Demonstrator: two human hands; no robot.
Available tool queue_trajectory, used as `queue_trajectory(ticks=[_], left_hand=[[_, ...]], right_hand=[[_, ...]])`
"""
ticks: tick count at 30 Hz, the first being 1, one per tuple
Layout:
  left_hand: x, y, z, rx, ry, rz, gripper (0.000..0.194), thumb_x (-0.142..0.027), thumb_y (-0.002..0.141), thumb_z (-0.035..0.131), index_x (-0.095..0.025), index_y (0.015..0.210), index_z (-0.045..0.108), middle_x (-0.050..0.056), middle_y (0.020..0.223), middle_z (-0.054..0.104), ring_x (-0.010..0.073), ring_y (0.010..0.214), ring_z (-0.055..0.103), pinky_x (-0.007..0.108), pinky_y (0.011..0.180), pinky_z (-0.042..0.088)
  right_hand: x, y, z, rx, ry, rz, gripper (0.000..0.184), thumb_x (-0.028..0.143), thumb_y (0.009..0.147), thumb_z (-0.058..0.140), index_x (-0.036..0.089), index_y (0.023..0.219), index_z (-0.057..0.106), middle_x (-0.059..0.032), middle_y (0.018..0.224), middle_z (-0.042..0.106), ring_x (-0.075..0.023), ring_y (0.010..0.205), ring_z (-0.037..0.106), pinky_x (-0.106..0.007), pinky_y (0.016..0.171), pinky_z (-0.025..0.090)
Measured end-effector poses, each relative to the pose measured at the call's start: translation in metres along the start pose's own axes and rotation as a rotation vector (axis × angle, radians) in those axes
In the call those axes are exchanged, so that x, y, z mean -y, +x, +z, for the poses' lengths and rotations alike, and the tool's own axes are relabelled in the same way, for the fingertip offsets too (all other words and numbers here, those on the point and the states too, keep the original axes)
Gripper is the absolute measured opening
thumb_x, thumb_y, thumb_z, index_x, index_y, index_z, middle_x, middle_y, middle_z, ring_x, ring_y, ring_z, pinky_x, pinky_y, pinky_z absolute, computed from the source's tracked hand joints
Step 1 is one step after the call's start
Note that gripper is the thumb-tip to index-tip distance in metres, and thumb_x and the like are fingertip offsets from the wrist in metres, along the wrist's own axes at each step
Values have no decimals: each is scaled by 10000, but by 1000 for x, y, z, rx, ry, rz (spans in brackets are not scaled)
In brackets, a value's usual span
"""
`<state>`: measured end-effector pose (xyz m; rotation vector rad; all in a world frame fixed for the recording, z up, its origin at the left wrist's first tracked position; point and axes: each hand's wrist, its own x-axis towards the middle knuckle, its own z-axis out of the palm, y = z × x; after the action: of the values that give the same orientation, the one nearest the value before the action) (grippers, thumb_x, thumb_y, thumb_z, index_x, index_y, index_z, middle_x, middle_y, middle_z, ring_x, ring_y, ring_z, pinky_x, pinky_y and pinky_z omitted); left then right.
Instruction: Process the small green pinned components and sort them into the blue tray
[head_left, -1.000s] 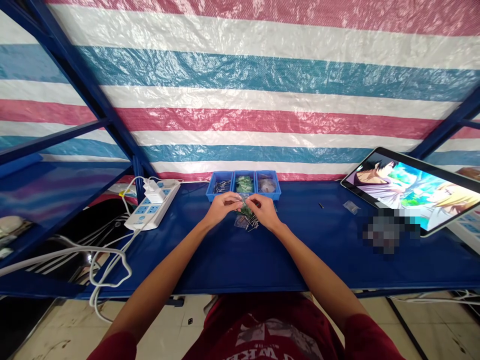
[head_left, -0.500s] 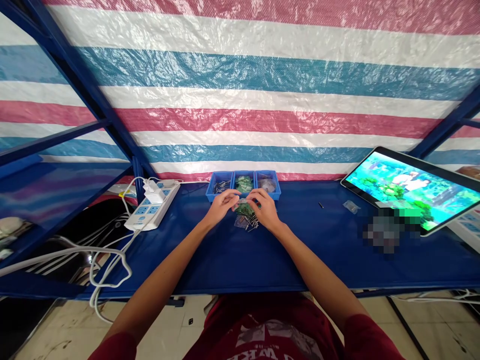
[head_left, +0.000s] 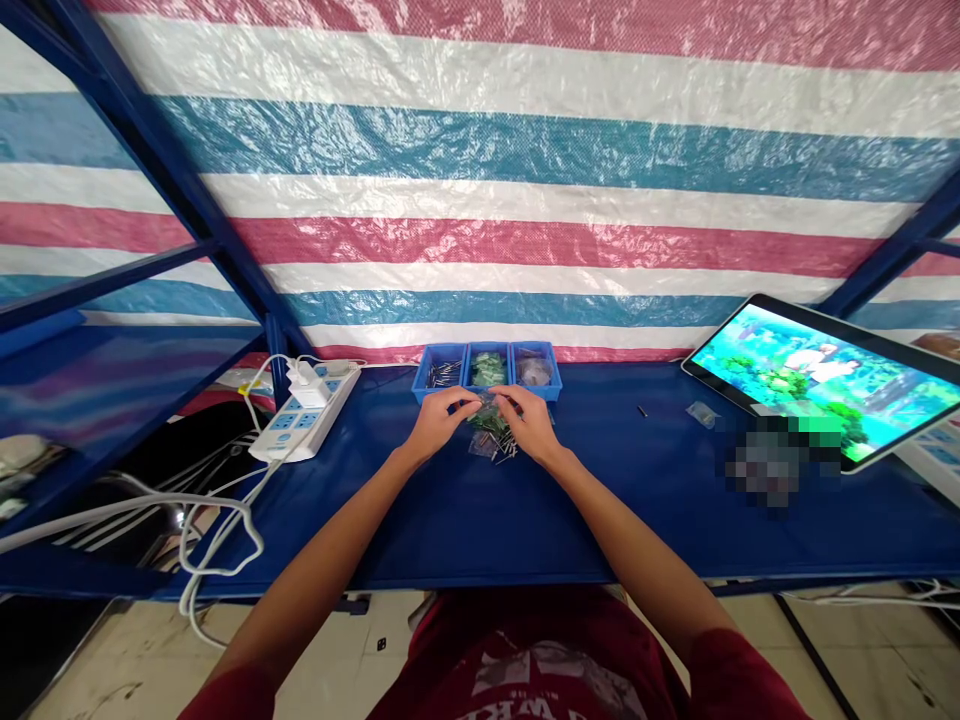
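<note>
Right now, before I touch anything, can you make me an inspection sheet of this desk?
Surface: blue table top, nothing spilled seen.
Job's things: blue three-part tray holding metal pins, green pieces and something grey, too small to tell; small clear bag with loose pins beside it.
Clutter: small black piece, clear scrap, tablet showing a picture.
Hands: left hand and right hand meet over the bag; grip too small to tell.
Cables: white power strip, white cords hanging off the edge.
Surroundings: striped tarp, blue frame, tiled floor.
</note>
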<state>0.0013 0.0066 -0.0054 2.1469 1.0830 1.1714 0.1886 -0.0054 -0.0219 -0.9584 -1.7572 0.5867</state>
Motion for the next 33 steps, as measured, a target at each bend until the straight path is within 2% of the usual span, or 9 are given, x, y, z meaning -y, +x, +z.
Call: queue_trajectory(ticks=[5,9,14,17,21,23,26,30,33], left_hand=[[7,2,0,-16,-168,-133,297,-444,798,653,-148,774,666,40,714,670,163,662,593,282,670,474],[6,2,-1,95,-402,-249,354,-430,771,693,-162,981,598,-19,636,612,124,559,567,263,620,471],[1,3,0,116,-494,-338,408,-423,788,687,-187,1090,546,-42,593,575,119,527,561,246,573,463],[4,5,0,11,-460,-349,376,-484,798,645,-174,1003,592,-5,654,598,143,610,590,239,552,466],[13,7,-1,-63,-335,-351,391,-524,769,634,-157,903,624,32,724,628,159,648,605,233,517,447],[16,6,0,-41,-264,-340,372,-508,765,634,-157,885,638,39,741,640,165,655,614,238,525,445],[16,4,1,-14,-164,-296,318,-468,807,593,-164,873,655,44,772,658,174,690,626,249,562,449],[7,1,0,28,-22,-167,266,-422,840,584,-171,855,669,40,785,668,169,730,611,254,624,436],[-1,-1,1,204,64,-45,286,-446,824,620,-165,803,669,32,755,637,149,682,570,251,627,413]], right_hand=[[-2,-1,-2,28,-46,-96,333,196,944,399,233,1179,632,-72,974,645,-159,747,613,-284,676,525],[-4,-2,-2,44,-130,-158,326,186,935,439,245,1196,624,-83,1061,635,-184,901,618,-300,750,533],[-3,-1,-1,35,-155,-197,220,277,935,487,214,1001,687,-90,986,645,-194,907,609,-307,782,512],[-2,1,-2,41,-64,-52,241,354,914,518,190,821,668,-56,789,640,-166,718,594,-279,659,494],[-4,7,-6,152,292,306,306,439,830,598,186,659,588,21,524,543,-116,448,505,-233,440,406],[-6,12,-10,41,477,452,307,447,766,662,180,638,581,15,535,576,-110,424,515,-227,411,409],[-9,17,-17,-277,652,624,234,392,753,683,164,750,627,-45,699,693,-132,511,621,-248,506,518],[-12,18,-25,-264,554,737,146,302,783,623,158,769,633,-50,663,695,-143,459,616,-253,449,499],[-12,18,-30,-112,201,637,68,226,746,619,170,717,643,14,530,622,-121,396,542,-233,413,415]])
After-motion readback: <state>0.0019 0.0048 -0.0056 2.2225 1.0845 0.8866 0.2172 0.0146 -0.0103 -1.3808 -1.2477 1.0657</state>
